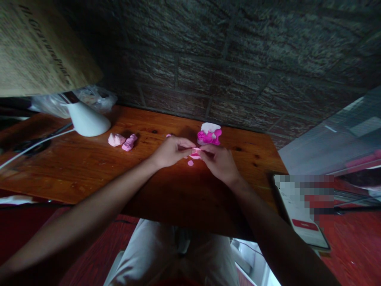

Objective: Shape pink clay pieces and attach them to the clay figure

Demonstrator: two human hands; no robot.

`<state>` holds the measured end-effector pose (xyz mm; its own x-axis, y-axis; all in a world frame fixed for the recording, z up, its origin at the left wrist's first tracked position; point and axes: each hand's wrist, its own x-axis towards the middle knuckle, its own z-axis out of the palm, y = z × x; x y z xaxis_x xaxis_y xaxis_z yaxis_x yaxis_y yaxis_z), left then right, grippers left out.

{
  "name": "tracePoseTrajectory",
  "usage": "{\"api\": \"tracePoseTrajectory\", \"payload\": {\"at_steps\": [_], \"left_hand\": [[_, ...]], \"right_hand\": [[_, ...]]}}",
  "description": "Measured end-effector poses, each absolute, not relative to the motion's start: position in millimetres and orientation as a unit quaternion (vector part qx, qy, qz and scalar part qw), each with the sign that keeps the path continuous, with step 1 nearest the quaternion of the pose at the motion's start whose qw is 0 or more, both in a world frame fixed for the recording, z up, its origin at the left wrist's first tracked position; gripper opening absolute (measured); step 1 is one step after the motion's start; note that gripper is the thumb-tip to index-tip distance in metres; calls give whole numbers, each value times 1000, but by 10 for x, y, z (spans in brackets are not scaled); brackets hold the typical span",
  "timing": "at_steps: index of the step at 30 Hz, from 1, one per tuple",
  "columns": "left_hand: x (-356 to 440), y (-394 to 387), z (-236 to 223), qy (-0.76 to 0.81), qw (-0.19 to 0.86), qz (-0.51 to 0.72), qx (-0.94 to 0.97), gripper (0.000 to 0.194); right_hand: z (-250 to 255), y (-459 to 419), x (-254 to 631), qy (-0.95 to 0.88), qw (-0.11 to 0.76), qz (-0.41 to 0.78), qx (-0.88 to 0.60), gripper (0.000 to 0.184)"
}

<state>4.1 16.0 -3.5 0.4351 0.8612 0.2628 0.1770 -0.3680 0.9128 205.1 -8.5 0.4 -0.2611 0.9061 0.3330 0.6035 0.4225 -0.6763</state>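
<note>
A pink piece of modelling clay [195,153] is pinched between the fingertips of both hands, over the middle of the wooden table. My left hand [173,152] grips its left side with thumb and fingers. On the right side my right hand [219,162] does the same, partly covering the piece. A small flat pink bit [190,163] lies just below the fingers. Behind the right hand sits a bright magenta figure-like shape [210,137] against a whitish piece [210,127]. Two crumpled pink lumps [116,139] rest farther left.
A lamp with a white base [89,119] and printed paper shade [44,47] stands at the left, its cable trailing across the wooden table [98,174]. Clear plastic bags [99,97] lie behind it. A dark stone-patterned wall [190,63] backs the table. A lit screen device [300,214] is at the right edge.
</note>
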Motion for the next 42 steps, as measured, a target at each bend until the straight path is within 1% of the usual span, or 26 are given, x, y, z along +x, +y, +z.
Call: {"api": "tracePoseTrajectory", "payload": {"at_steps": [4,6,11,14,20,23,28,31,33,42], "left_hand": [[37,182,-52,363,445,406,710,25],[27,188,-55,375,447,412,700,29],[8,179,-34,390,507,415,648,41],[4,164,4,388,533,400,636,47],[-41,158,81,326,502,383,703,29],[-77,158,112,285,502,372,727,24],[-128,148,175,234,575,312,719,28],[-147,139,199,232,600,267,718,31],[-154,131,208,238,611,247,714,34],[-150,129,187,234,620,210,719,34]], "right_hand": [[40,-116,2038,-740,407,236,-480,10],[65,-134,2032,-744,418,249,-458,9],[26,-122,2041,-767,382,308,-413,18],[-8,-86,2067,-757,374,358,-398,9],[57,-67,2091,-706,371,467,-383,18],[98,-73,2099,-676,367,520,-371,23],[182,-83,2153,-654,313,598,-341,27],[241,-94,2188,-655,261,624,-337,25],[267,-101,2201,-653,242,637,-329,23],[234,-111,2178,-623,223,671,-333,25]]}}
